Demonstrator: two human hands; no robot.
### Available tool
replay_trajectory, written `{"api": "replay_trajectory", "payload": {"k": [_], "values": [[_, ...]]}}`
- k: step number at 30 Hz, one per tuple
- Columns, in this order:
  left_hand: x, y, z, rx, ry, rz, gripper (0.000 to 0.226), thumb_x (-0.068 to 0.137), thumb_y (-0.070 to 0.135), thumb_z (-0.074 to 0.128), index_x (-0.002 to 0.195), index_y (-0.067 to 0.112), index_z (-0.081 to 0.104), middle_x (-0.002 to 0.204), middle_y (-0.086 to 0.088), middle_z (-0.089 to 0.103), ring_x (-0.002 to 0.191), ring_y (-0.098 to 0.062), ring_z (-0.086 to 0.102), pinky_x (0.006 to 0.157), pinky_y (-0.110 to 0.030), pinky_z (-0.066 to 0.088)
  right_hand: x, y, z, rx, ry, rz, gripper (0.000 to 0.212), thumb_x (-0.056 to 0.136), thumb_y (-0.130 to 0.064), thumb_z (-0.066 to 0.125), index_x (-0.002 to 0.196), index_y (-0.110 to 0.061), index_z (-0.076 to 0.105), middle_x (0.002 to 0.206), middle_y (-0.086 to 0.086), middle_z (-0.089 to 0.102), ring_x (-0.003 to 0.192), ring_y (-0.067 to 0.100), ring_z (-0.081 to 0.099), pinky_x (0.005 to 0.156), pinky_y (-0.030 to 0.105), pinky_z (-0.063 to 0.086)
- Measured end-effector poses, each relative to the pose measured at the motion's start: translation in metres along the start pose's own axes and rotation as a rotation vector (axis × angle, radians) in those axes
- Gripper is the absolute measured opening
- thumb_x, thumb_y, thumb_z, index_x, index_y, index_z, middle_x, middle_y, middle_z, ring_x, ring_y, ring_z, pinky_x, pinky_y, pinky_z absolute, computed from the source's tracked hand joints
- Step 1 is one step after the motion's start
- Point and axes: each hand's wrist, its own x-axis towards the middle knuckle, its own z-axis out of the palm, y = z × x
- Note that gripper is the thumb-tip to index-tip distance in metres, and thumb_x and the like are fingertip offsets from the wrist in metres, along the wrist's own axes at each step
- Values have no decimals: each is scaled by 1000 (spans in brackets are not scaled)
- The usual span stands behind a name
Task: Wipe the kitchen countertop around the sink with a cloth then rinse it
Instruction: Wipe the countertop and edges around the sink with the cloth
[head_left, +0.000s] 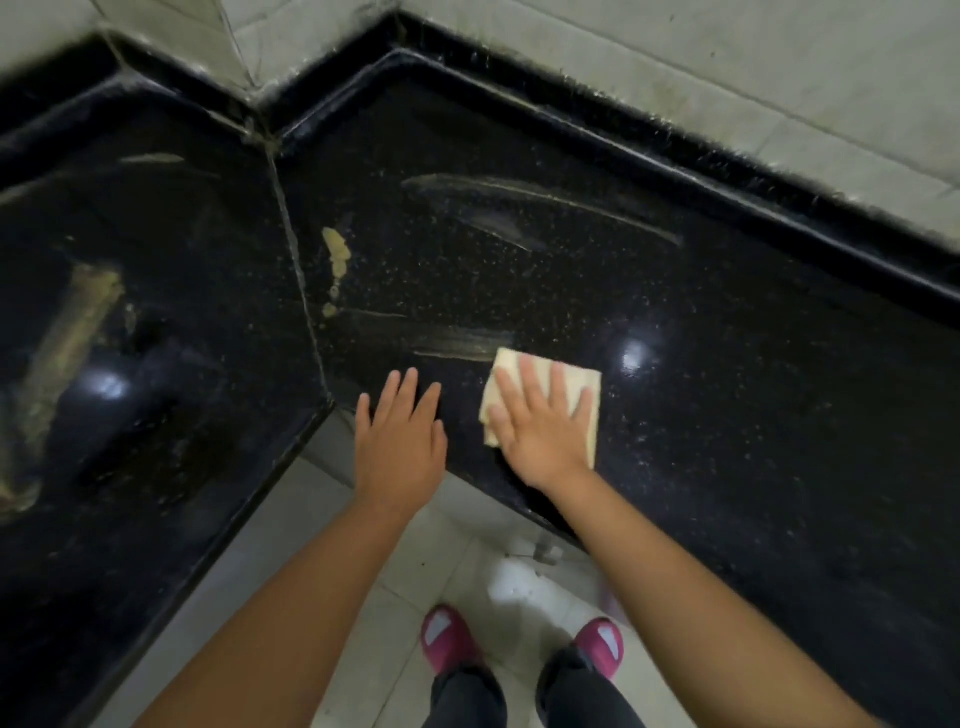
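Right hand (545, 426) flat, fingers straight and spread, pressing down on a folded pale yellow cloth (582, 389) near the front edge of the black speckled countertop (727, 364); nothing curled round the cloth, only palm and fingers laid on top, with cloth corners showing beyond the fingertips and at the thumb side. Left hand (400, 436) just beside, apart from the cloth, also open with fingers straight, holding nothing, palm down at the counter's front edge near the inner corner; contact with the surface hard to tell. Wet smear streaks (457, 343) just left of the cloth's far corner, and a longer streak (540, 213) farther back toward the wall. A yellowish dried patch (336, 254) beside the seam (296, 249) between the two counter slabs, and a larger dull yellowish smear (72, 322) on the left slab. Raised black lip along the back, pale tiled wall (675, 62) above. Below, pale floor tiles (363, 597), two pink slippers (447, 634) and dark trouser legs.
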Motion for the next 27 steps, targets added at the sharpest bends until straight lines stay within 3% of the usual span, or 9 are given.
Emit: {"api": "replay_trajectory", "payload": {"k": [3,6,9,13,16,19,22,24,27], "values": [[-3,-11,6,30,-47,38,50,95,29,23,139,8,38,149,-14,31,139,-28,27,112,-44,23,-28,-5,23,-107,103,-168,71,84,-55,-15,146,-32,11,156,-5,13,144,24,1,112,50,-4],[-1,-18,16,25,-19,62,50,84,26,32,111,1,65,118,-19,63,107,-36,61,82,-51,50,-56,34,38,-160,90,-212,50,98,-46,1,135,-36,34,141,-9,45,138,21,23,109,42,5],[-2,-19,17,50,-38,92,51,93,27,24,109,5,66,115,-16,65,107,-32,63,83,-44,52,-79,98,35,-140,98,-133,47,97,-50,2,143,-45,11,155,-17,8,144,10,-3,113,35,-1],[-2,-24,18,49,-34,105,70,99,37,3,112,6,65,118,-15,64,118,-25,41,94,-36,27,-72,161,6,-47,146,231,74,72,-68,-20,140,-38,-14,153,-15,-13,144,12,-10,114,41,-2],[0,-22,10,81,-56,79,59,98,35,17,109,8,68,115,-14,66,117,-29,49,93,-39,39,-37,144,-22,99,75,423,52,97,-49,9,145,-37,-4,156,-9,-13,144,20,-14,115,50,-4],[0,-19,2,95,-163,60,49,82,32,35,104,6,70,110,-16,68,101,-35,65,74,-47,54,1,99,-30,123,53,305,50,100,-41,14,146,-36,-3,157,-7,-12,144,24,-14,112,53,-6],[5,-17,-11,144,-191,81,46,78,34,42,99,6,71,104,-18,68,91,-38,67,67,-49,54,5,55,-14,16,38,9,62,88,-54,-11,146,-37,2,157,-9,-8,144,24,-12,112,51,-10],[13,-10,-21,116,-127,81,32,82,28,55,98,6,71,105,-19,67,94,-39,64,75,-50,51,-12,51,-2,-102,64,-153,75,85,-57,-21,144,-34,20,155,-8,20,144,26,14,113,44,-6],[27,1,-20,53,-22,146,36,82,27,44,85,6,73,94,-16,68,88,-29,61,69,-45,53,-43,91,18,-132,48,-169,50,96,-50,0,128,-42,38,134,-15,53,129,20,35,110,38,1]]}}
